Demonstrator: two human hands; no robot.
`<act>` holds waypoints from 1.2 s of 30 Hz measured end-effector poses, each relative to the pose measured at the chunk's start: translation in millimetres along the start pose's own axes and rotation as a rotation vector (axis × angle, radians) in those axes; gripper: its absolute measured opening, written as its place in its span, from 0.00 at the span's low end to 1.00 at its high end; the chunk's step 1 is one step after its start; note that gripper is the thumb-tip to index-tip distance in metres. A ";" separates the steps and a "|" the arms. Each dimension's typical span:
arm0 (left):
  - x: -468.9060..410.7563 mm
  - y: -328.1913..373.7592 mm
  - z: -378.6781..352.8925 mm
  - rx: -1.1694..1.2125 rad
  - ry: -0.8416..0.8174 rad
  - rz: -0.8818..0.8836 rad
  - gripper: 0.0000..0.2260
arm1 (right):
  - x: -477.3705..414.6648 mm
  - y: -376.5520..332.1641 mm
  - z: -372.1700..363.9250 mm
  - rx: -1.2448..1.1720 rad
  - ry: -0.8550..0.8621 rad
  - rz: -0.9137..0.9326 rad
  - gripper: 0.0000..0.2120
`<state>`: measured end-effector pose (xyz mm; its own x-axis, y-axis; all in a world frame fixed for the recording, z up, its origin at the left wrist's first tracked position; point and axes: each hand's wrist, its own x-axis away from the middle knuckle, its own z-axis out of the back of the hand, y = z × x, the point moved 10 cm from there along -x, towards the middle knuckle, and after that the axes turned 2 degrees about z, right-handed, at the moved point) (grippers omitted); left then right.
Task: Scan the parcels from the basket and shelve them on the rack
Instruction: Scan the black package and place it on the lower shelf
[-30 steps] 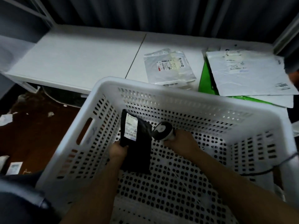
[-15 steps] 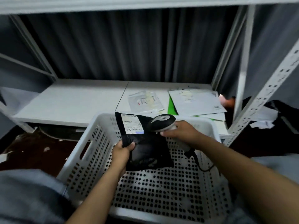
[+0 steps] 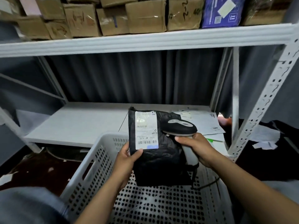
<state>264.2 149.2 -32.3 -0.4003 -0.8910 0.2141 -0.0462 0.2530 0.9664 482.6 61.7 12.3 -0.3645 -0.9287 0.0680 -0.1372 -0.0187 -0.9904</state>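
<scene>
Parcel (image 3: pixel 160 162) (black, white label (image 3: pixel 146 130) facing you) stands upright above the basket (image 3: pixel 103 152), fingers of your left hand (image 3: pixel 127 156) pinching its lower left edge, thumb on the label. Your right hand (image 3: pixel 197 147) wraps its fingers round the scanner (image 3: pixel 179 126), whose head sits over the parcel's upper right. Envelopes (image 3: pixel 205 123) lie on the rack shelf (image 3: pixel 77 125) behind.

- Single head cam, wide-angle, worn on the person's head, facing forward and slightly down.
- Close range: left hand (image 3: pixel 127 157) on parcel (image 3: pixel 161 164), right hand (image 3: pixel 197 147) on scanner (image 3: pixel 179 126), basket (image 3: pixel 103 143) below them, lower frame.
- Rack (image 3: pixel 145 41) straight ahead, fills upper frame.
</scene>
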 end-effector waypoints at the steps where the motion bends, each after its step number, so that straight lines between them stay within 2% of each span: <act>1: -3.4 1.7 2.3 -0.013 0.017 -0.007 0.15 | -1.9 0.9 -1.0 0.012 -0.004 0.000 0.12; 6: -18.3 13.5 12.9 -0.232 0.184 -0.110 0.12 | -13.8 5.7 -0.2 0.073 0.046 -0.020 0.13; 9: -27.5 18.4 28.8 -0.312 0.329 -0.152 0.10 | -18.1 3.6 6.5 0.101 0.109 -0.054 0.09; 12: -33.6 23.1 38.7 -0.321 0.420 -0.175 0.09 | -16.3 4.7 -2.5 0.066 0.018 -0.140 0.06; 16: -42.3 26.2 41.7 -0.275 0.458 -0.189 0.09 | -10.0 1.9 -15.9 0.180 -0.081 -0.136 0.09; 21: -45.6 29.7 42.3 -0.294 0.490 -0.216 0.10 | -11.2 -8.2 -7.9 0.182 -0.017 -0.104 0.12; 26: -47.3 31.8 46.3 -0.312 0.507 -0.227 0.10 | -10.4 -15.2 -1.1 0.163 0.003 -0.094 0.09; 36: -50.3 25.4 43.2 -0.301 0.481 -0.218 0.10 | -9.6 -16.7 -1.7 0.188 -0.003 -0.088 0.09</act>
<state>243.7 216.7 -24.7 0.0506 -0.9985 -0.0204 0.2082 -0.0094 0.9780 486.9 71.5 28.4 -0.3562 -0.9214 0.1554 0.0058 -0.1685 -0.9857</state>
